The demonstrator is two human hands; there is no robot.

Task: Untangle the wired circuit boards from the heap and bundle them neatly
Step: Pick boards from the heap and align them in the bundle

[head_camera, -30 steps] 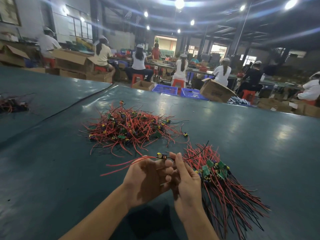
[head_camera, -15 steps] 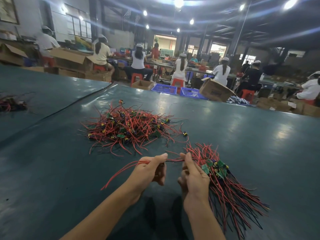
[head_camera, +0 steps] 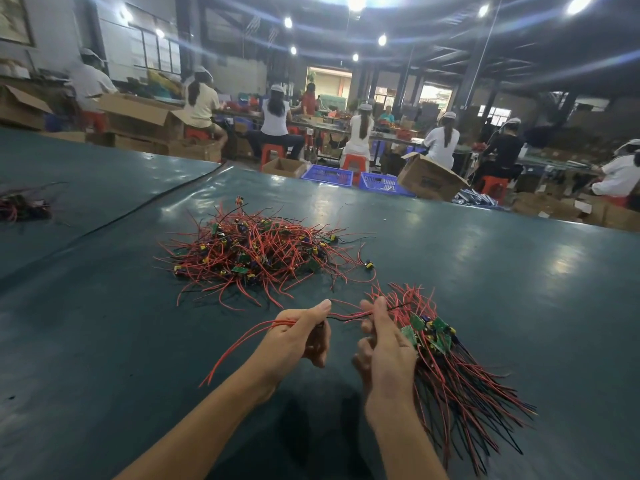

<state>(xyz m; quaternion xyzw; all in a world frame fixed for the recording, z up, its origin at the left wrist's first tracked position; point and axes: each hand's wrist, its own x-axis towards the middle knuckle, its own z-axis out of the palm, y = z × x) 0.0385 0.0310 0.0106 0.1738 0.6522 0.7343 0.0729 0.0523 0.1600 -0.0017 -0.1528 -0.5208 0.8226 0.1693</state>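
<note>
Where the dark green table (head_camera: 485,271) reaches its far edge, a cardboard box (head_camera: 429,178) and blue crates (head_camera: 329,176) stand on the floor just beyond it. On the left a seam (head_camera: 156,209) divides it from a second green table (head_camera: 86,168), which carries a small pile of wires (head_camera: 20,206) near the picture's margin. Wide stretches of green surface lie to the right of the work and on the near left, beside the forearms.

In the head view, the tangled heap (head_camera: 263,251) of red-wired circuit boards sits mid-table, beyond both hands and apart from them. The sorted bundle (head_camera: 450,368) lies just to the right of the right hand (head_camera: 388,344), boards gathered near the knuckles and wires fanning toward the near right.

A wire set (head_camera: 346,315) spans the gap between the hands, above the table. The left hand (head_camera: 294,337) pinches it between the thumb and curled fingers, and two red tails (head_camera: 239,344) trail from that grip toward the near left. The right hand grips the other end, thumb raised and fingers curled in. Whether a board sits inside either grip cannot be told. Workers sit at benches (head_camera: 346,126) well behind the table.
</note>
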